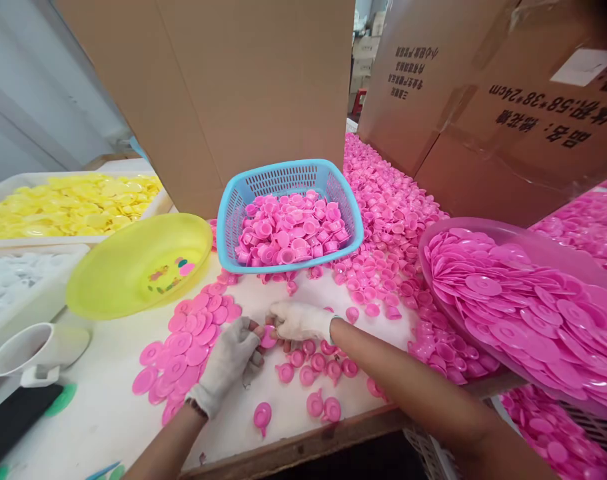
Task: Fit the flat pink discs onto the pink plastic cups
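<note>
Both of my hands wear whitish gloves with bare fingertips and meet over the white table. A small round pink plastic saucer is between them. My left hand pinches its left side between thumb and finger. On the other side, the fingers of my right hand are closed at its edge; a small cup under them cannot be made out. Left of my left hand lies a spread of flat pink saucers. Several small pink toy cups sit below my right hand, and a single pink cup lies nearer the table edge.
A blue basket of pink cups stands ahead, beside a heap of cups. At right is a pink basin of saucers. A yellow bowl, white mug and black object are left. Cardboard boxes rise behind.
</note>
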The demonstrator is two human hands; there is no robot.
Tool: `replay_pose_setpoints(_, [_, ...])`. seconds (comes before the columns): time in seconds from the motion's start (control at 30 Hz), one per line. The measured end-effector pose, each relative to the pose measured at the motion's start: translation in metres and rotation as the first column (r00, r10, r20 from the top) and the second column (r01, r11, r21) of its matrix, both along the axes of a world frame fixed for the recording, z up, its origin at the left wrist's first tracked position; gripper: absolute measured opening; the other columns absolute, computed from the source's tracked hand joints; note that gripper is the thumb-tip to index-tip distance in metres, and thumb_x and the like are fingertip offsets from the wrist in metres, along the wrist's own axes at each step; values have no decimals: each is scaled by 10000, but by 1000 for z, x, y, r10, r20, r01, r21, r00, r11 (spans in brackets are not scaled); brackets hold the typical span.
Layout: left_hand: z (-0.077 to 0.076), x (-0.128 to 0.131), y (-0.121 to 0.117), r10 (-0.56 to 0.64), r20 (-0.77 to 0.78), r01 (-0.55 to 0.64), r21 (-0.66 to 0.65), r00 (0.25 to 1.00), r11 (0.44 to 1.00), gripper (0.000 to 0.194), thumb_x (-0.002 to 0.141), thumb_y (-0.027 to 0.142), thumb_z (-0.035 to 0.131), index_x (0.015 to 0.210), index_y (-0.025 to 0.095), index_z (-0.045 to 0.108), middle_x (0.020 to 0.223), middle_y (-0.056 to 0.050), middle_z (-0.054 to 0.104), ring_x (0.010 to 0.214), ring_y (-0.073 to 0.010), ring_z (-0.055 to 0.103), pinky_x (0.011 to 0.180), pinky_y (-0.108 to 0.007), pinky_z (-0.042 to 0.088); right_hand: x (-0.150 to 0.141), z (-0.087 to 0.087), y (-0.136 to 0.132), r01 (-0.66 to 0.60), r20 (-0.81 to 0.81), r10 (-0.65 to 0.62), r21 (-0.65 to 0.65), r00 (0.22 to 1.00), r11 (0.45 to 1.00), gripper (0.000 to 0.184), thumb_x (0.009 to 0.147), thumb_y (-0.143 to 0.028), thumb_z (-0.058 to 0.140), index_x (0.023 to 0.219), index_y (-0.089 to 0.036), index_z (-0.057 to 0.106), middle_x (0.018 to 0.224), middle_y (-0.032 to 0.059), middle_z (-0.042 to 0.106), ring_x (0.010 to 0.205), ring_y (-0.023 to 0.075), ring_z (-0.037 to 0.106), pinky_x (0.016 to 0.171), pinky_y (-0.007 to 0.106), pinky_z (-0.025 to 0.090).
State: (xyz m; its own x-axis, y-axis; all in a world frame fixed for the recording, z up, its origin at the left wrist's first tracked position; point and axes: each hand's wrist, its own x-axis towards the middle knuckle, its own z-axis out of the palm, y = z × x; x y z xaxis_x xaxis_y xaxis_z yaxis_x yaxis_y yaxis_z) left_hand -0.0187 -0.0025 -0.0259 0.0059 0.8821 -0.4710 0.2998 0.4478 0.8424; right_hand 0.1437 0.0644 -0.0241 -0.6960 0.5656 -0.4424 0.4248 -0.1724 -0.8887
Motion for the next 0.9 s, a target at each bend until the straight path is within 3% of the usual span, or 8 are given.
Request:
replay_pose_setpoints(0.1, [-1, -4, -24, 49, -158, -23, 167, 986, 986, 248, 824, 457, 477, 802, 211, 453, 496, 67, 498, 399, -109, 461, 376, -210, 361, 6, 15, -9, 142, -202, -139, -1, 969, 990, 202, 747, -21, 474, 848, -192, 436, 601, -59, 519, 456, 96, 547, 498, 219, 478])
replay_pose_setpoints(0.27, [-1, 6, -44, -75, -465, 240, 307, 882, 921, 178, 814, 352, 502, 892, 198, 545, 718, 0, 597, 635, -162, 572, 589, -284, 453, -3, 41, -13, 366, -637, -330, -80, 696, 927, 204, 886, -191, 396, 1082, -227, 350, 883, 3, 572, 719, 117, 627, 647, 264, 519])
replay_pose_setpoints(0.37, [2, 23, -44, -210, -574, 427, 274, 791, 862, 298, 780, 225, 504, 1071, 212, 565, 826, -24, 627, 729, -182, 596, 672, -304, 457, -26, 29, -5, 280, -399, -202, 148, 894, 948, 163, 878, -162, 382, 1032, -196, 426, 846, 9, 581, 661, 108, 603, 579, 225, 483])
replay_pose_setpoints(0.43, [3, 31, -42, -257, -620, 496, 249, 741, 832, 286, 779, 178, 476, 1037, 220, 593, 911, -42, 642, 810, -190, 607, 735, -309, 452, -44, 16, 5, 151, -107, -117, 411, 987, 899, 147, 859, -129, 404, 966, -177, 493, 866, 20, 599, 726, 119, 599, 637, 234, 481])
replay_pose_setpoints(0.63, [3, 16, -33, -127, -717, 381, 203, 685, 902, 225, 832, 243, 426, 966, 207, 603, 932, -68, 683, 832, -231, 628, 722, -340, 440, -80, 4, 27, 44, 107, -125, 564, 986, 825, 263, 697, -137, 642, 939, -175, 547, 1065, 91, 582, 1008, 257, 544, 846, 383, 434])
replay_pose_setpoints(0.73, [2, 3, -33, -83, -607, 259, 208, 791, 943, 276, 829, 272, 426, 1055, 207, 570, 811, -49, 678, 719, -212, 627, 674, -333, 450, -77, 6, 28, 53, 132, -146, 537, 980, 842, 216, 713, -131, 622, 905, -181, 536, 1027, 73, 587, 957, 226, 565, 798, 337, 454])
replay_pose_setpoints(0.83, [1, -4, -39, -25, -262, 53, 101, 965, 994, 295, 854, 328, 391, 1089, 197, 514, 642, 14, 591, 482, -146, 536, 519, -285, 442, -55, 4, 22, 74, 135, -147, 440, 980, 895, 124, 798, -159, 527, 919, -179, 507, 789, 13, 590, 700, 149, 597, 602, 247, 473])
replay_pose_setpoints(0.9, [3, -5, -44, 59, 2, -59, -27, 998, 998, 319, 862, 406, 406, 1084, 193, 488, 666, 19, 581, 466, -124, 528, 465, -253, 432, -34, 2, 13, 73, 124, -124, 356, 985, 932, 151, 834, -163, 473, 983, -179, 487, 699, -23, 567, 582, 108, 575, 503, 196, 445])
